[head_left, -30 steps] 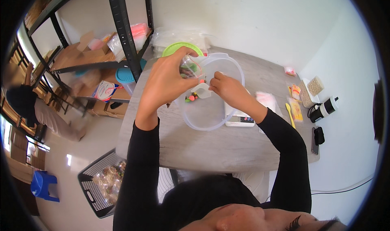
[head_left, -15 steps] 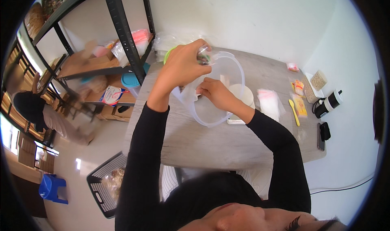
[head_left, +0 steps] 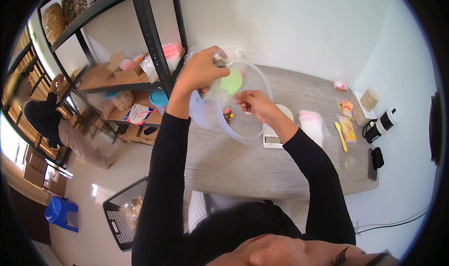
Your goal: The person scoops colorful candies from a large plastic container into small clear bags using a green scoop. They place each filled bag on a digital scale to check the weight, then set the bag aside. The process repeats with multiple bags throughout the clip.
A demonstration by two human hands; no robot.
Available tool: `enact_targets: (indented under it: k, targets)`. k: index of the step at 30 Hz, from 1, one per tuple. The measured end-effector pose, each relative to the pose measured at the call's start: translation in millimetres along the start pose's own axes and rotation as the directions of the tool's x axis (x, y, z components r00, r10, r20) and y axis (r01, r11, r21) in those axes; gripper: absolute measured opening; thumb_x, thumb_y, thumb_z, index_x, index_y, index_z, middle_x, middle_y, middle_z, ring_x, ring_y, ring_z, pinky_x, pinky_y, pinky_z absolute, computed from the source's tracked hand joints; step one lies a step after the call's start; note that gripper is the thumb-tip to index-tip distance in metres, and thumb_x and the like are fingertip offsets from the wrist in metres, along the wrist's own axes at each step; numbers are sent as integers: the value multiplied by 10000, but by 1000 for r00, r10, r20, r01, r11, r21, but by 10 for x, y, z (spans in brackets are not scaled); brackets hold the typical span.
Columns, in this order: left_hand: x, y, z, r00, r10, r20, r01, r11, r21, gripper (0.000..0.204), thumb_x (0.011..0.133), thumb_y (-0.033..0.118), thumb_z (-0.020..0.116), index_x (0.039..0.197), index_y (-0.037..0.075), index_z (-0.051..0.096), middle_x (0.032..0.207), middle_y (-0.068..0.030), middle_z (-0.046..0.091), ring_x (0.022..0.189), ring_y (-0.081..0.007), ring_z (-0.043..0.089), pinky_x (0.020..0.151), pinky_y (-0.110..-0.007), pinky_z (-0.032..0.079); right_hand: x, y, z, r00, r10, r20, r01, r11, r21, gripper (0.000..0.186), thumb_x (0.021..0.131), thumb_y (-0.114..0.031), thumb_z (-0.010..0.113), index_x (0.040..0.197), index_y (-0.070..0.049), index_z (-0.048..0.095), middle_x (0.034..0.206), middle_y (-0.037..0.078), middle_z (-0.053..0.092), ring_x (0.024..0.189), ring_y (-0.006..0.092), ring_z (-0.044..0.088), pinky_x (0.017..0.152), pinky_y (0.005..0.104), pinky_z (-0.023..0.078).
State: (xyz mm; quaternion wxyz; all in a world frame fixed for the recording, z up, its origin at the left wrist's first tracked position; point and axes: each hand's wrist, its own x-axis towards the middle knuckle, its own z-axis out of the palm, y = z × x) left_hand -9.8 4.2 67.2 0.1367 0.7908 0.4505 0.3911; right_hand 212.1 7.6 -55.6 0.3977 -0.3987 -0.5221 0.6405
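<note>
My left hand [head_left: 199,70] is closed around a clear plastic bag [head_left: 220,58] with small dark and coloured bits in it, raised over a clear round tub [head_left: 268,90]. The fingers of my right hand [head_left: 257,107] are pinched at thin clear plastic below it, which looks like part of the same bag. The tub is tilted, its wide mouth toward me. Through its wall show a light green round piece [head_left: 231,82] and a small cluster of colourful bits [head_left: 228,116]. A white kitchen scale [head_left: 272,141] stands beside the tub, partly behind my right wrist.
To the right lie small plastic bags [head_left: 312,125], a yellow spoon [head_left: 341,136], a black-and-white bottle [head_left: 381,124] and a phone [head_left: 372,165]. A black-framed shelf [head_left: 152,36] stands at left, a person [head_left: 42,114] beyond it. On the floor are a crate [head_left: 114,224] and a blue stool [head_left: 62,213].
My left hand has moved a little left with the bag, and my right hand has shifted slightly right. The green piece and colourful bits now show through the tub. The view has shifted slightly.
</note>
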Motion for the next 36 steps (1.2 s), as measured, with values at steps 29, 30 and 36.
enact_targets:
  k: [29,30,36]
  targets:
    - [-733,-386,-243,954,-92,-284,95,996,-4,619,761,254,879,1234,10,563,987,-173,706,852,-313,700,804,-398,545,-333,-1261,27,844,-533,-65,427,741,-518,279,1004,-243,643,1077,-1,761,777,11,639,668,81,538,669,249,476]
    - [-694,-331,-207,960,-81,-268,84,996,2,619,763,258,878,1233,9,562,988,-177,704,863,-316,696,811,-402,542,-350,-1321,48,821,-566,-74,449,720,-529,289,988,-257,653,1057,2,762,758,21,649,661,88,549,673,259,490]
    - [-434,-163,-52,981,-69,-180,68,998,-14,642,806,309,844,1309,48,545,1230,-204,664,1083,-315,666,942,-383,499,-409,-1708,202,777,-629,-4,459,572,-680,326,964,-350,703,1065,-47,773,810,29,676,686,122,578,685,264,497]
